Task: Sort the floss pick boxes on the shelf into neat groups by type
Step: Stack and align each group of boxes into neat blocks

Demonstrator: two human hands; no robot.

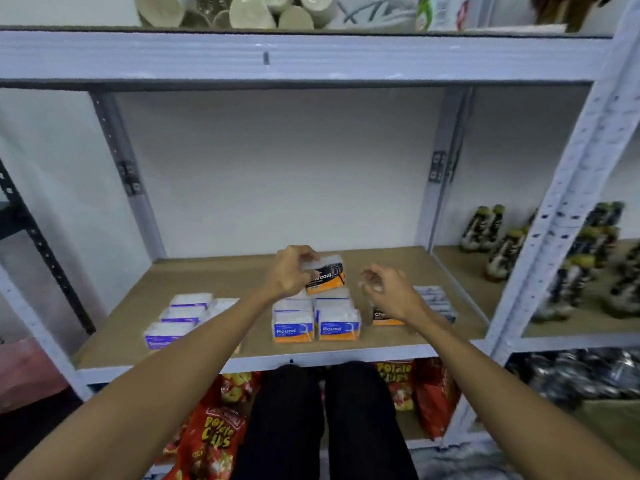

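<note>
My left hand [290,273] grips a black-and-orange Charcoal floss pick box [327,274], held above the middle of the brown shelf board [221,271]. Below it stand blue-and-orange Round boxes [316,323] in two rows. A second Charcoal box [382,316] sits on the board to their right, partly hidden by my right hand [389,287], which hovers over it with fingers apart and nothing in it. Purple-and-white boxes [178,322] lie in a group at the left. Grey-white boxes [437,301] lie at the far right of the board.
White metal uprights [568,216] frame the shelf bay. Dark bottles with yellow tops [498,244] stand in the bay to the right. Red potato chip bags [211,434] fill the shelf below. Pale cups [249,10] sit on the shelf above.
</note>
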